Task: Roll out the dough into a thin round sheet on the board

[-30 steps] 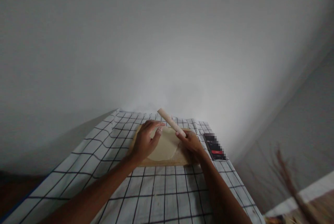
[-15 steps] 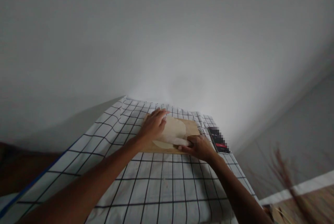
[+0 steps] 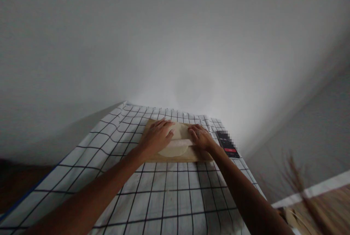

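Observation:
A flattened round sheet of pale dough (image 3: 172, 151) lies on a wooden board (image 3: 199, 155). Across it rests a light-coloured rolling pin (image 3: 180, 142), its two ends covered by my hands. My left hand (image 3: 158, 135) lies over the pin's left end, fingers stretched forward and thumb pointing inward. Over the right end, my right hand (image 3: 201, 137) has its palm down and its fingers extended toward the middle of the dough. Neither hand has its fingers wrapped round the pin.
A white cloth with a black grid (image 3: 169, 198) covers the table. Right of the board lies a phone (image 3: 226, 142) with a dark screen. A pale wall (image 3: 175, 45) rises behind the table. Blurred brown twigs (image 3: 298, 180) stand at the lower right.
My right hand, earlier closed round the pin's right end near the board's front, has moved forward and flattened out. The pin's right side has moved away from me and now lies level.

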Motion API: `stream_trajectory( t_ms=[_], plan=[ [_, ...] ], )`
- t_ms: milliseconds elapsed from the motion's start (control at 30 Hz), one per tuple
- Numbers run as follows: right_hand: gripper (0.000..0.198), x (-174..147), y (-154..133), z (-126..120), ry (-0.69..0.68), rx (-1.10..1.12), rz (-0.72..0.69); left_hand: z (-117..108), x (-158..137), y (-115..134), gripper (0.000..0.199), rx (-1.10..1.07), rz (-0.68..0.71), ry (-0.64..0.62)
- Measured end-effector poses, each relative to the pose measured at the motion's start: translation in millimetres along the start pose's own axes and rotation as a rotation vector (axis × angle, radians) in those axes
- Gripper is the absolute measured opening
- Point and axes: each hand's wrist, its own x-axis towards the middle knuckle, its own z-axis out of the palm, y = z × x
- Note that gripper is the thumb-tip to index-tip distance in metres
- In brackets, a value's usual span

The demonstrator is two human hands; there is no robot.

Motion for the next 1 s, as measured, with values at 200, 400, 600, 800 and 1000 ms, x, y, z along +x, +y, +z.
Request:
stream_trajectory(
  t_ms=[200, 400, 600, 800, 1000],
  plan=[
    [0.039, 21, 16, 12, -0.030, -0.007, -0.049, 4, 0, -6, 0.036, 0.007, -0.053, -0.006],
    [0.042, -20, -5, 7, 0.022, -0.021, -0.017, 11, -5, -7, 0.042, 0.047, -0.022, -0.083],
    [0.044, -55, -31, 2, 0.066, -0.032, 0.099, 12, -12, -1, 0.042, 0.065, -0.005, -0.086],
    [0.046, -15, -10, 1, 0.027, -0.084, 0.062, 3, -8, 7, 0.041, 0.110, -0.007, -0.062],
    [0.051, 47, 22, 13, -0.163, -0.091, -0.004, 4, -5, 0, 0.037, 0.129, -0.095, 0.006]
  ],
)
